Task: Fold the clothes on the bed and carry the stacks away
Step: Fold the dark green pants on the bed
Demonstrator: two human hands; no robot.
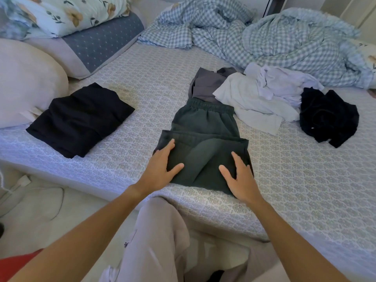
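Note:
Dark green trousers (203, 127) lie folded over themselves in the middle of the bed (295, 180), elastic waistband at the far end. My left hand (160, 165) presses flat on the folded part's left side, and my right hand (238, 176) presses flat on its right side, fingers straight. A folded black garment (81, 119) lies to the left. Beyond the trousers sit a grey garment (205, 84), crumpled white clothes (260, 96) and a bunched black garment (329, 117).
A checked blue quilt (264, 33) is heaped at the far side of the bed. Pillows (26, 82) and a floral cushion (67, 13) line the left. My knee in beige trousers (162, 231) rests against the bed edge. A cable (50, 200) lies on the floor.

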